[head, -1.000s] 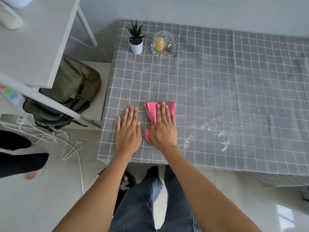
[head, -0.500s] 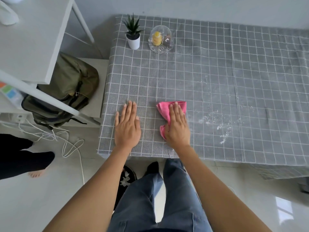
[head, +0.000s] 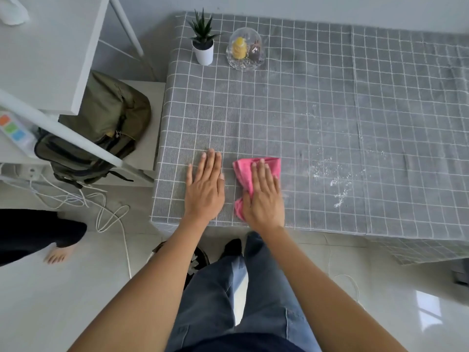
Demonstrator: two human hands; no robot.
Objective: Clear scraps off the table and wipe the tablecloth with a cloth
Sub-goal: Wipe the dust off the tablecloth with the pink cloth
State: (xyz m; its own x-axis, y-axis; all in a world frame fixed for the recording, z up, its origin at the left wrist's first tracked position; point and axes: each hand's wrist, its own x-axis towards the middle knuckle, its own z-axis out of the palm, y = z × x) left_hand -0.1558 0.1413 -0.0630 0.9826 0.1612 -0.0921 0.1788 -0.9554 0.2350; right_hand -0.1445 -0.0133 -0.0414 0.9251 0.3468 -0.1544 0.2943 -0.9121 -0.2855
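The right hand [head: 264,196], flat on the pink cloth [head: 253,171], has slid toward the crumbs [head: 337,181]; the left hand [head: 205,189] stays flat at the worktop's near edge.

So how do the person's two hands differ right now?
The left hand lies flat on the bare grey tablecloth, while the right hand presses flat on a pink cloth. The left is farther from the white scraps than the right. Both have straight fingers, near the table's front edge.
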